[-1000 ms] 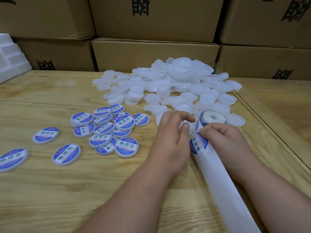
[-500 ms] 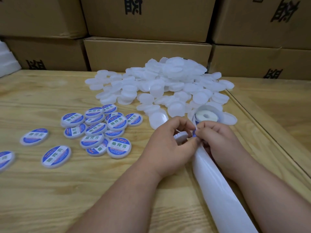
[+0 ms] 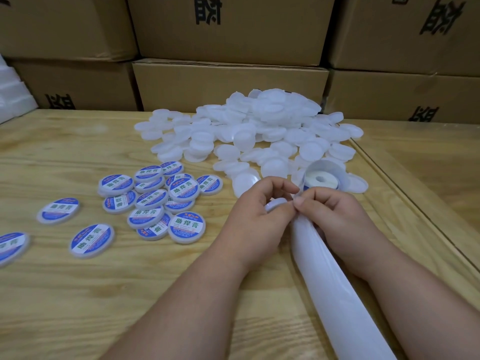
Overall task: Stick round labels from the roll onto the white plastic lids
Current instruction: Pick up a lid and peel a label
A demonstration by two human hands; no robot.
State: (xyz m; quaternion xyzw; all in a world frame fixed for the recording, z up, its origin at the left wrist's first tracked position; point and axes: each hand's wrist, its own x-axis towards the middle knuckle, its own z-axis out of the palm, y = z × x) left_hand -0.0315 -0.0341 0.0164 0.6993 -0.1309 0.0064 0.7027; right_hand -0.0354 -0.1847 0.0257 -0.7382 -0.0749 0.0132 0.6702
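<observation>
A heap of plain white lids point(image 3: 259, 131) lies at the back middle of the wooden table point(image 3: 78, 294). The label roll point(image 3: 322, 179) sits in front of it on the right, and its white backing strip point(image 3: 332, 289) runs toward me. My left hand point(image 3: 254, 219) holds a white lid point(image 3: 275, 204) by its edge. My right hand point(image 3: 335, 216) pinches the strip just below the roll, thumb against my left thumb. The label between the fingers is hidden. Several lids with blue labels point(image 3: 155, 201) lie to the left.
Stacked cardboard boxes point(image 3: 228, 81) wall off the back of the table. White foam blocks point(image 3: 13, 97) stand at the far left edge. A raised wooden rim point(image 3: 415, 211) runs along the table's right side.
The blue label seen on the strip a second ago is now covered by my fingers. Both hands have drawn together, the left bringing its lid up against the strip.
</observation>
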